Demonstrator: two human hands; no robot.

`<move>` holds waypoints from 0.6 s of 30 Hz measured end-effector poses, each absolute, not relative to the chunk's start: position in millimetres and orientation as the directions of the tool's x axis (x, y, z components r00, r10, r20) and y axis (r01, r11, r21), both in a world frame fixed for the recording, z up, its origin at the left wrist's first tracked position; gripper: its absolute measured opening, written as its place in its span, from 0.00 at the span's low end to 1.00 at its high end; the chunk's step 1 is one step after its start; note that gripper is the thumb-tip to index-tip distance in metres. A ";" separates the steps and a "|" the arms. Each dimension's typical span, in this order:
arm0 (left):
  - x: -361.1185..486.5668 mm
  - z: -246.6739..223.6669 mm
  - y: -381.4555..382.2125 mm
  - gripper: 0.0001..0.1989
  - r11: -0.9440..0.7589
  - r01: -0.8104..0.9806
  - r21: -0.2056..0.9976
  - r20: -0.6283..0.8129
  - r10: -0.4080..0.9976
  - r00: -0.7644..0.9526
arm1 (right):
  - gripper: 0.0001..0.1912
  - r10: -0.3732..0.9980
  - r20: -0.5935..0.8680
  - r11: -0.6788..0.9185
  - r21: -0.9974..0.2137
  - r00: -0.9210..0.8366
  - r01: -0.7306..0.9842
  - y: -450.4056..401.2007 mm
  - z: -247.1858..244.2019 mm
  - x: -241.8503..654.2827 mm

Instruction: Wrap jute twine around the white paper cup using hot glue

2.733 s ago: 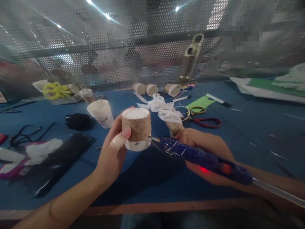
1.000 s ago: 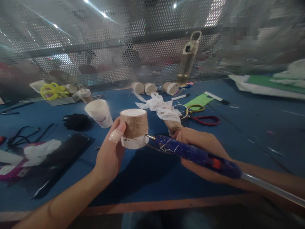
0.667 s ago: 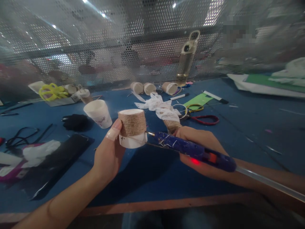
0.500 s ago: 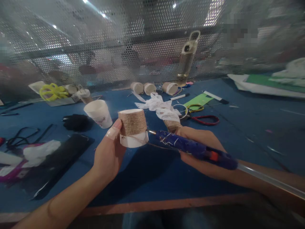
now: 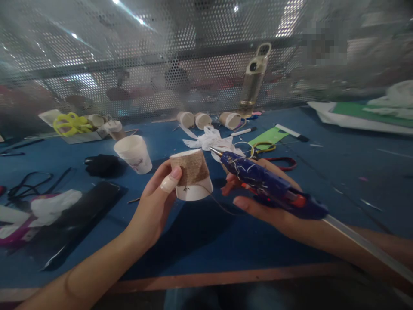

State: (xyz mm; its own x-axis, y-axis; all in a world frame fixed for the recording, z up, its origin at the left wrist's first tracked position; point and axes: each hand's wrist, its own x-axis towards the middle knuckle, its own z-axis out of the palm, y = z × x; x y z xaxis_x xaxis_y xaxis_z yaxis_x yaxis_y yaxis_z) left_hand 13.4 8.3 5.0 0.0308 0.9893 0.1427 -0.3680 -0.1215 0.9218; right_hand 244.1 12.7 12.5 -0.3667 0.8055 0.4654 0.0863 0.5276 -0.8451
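Note:
My left hand point(image 5: 158, 198) is closed around a white paper cup point(image 5: 193, 192), its thumb pressed on the brown twine point(image 5: 193, 170) wound about the cup's side. A bare white band shows below the windings, and a loose strand trails off to the right. In my right hand point(image 5: 274, 211) is a blue glue gun point(image 5: 258, 178) with a clear glue stick point(image 5: 364, 245) coming out of its back. The gun's metal tip points up and left, apart from the cup. Crumpled white ribbon point(image 5: 208, 140) lies behind the gun's tip.
Stacked paper cups point(image 5: 133, 154) stand at left, near a black bundle point(image 5: 102, 165) and yellow scissors point(image 5: 72, 125). Red-handled scissors point(image 5: 284, 163), a marker point(image 5: 243, 131) and green paper point(image 5: 269, 137) lie at right. A bottle point(image 5: 253, 82) stands against the perforated metal screen point(image 5: 145, 73).
The glue gun's tip has lifted off the cup, up and to the right. My left hand has shifted the cup slightly right and tilted it.

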 end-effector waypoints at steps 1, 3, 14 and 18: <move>13.7 4.9 8.1 0.13 -0.121 -0.355 0.927 0.140 0.990 0.027 | 0.18 0.799 0.478 0.534 -0.843 -0.365 0.064 11.5 12.4 243.2; 14.4 5.2 7.2 0.14 -0.108 -0.338 0.935 0.119 0.993 0.013 | 0.19 0.758 0.540 0.598 -0.800 -0.365 0.059 9.3 10.9 241.3; 16.6 5.1 5.5 0.14 -0.073 -0.335 0.939 0.061 0.997 -0.045 | 0.21 0.726 0.602 0.681 -0.698 -0.332 0.224 12.5 -5.3 234.2; 18.1 4.3 4.9 0.16 -0.090 -0.341 0.936 0.106 0.994 0.029 | 0.21 0.706 0.621 0.668 -0.744 -0.339 0.029 9.1 -3.3 231.4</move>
